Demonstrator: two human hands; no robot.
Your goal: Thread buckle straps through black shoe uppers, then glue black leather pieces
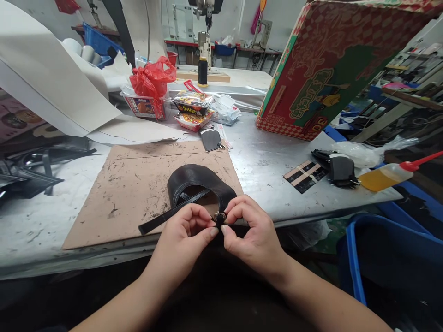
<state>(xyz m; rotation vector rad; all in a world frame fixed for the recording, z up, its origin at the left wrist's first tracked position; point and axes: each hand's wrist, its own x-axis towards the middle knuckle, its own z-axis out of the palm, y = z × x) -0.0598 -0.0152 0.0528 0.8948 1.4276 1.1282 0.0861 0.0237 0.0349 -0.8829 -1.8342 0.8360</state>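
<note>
The left hand (188, 233) and right hand (254, 230) nearly meet, fingertips pinching the black leather piece (194, 177) at its small metal buckle (219, 216). The piece lies at the near edge of the cardboard sheet (138, 193) (scuffed and marked all over). Beyond the cardboard sit stacked food packs (193, 108); right of it, on the worktop (256, 170), lies a striped card (306, 176).
</note>
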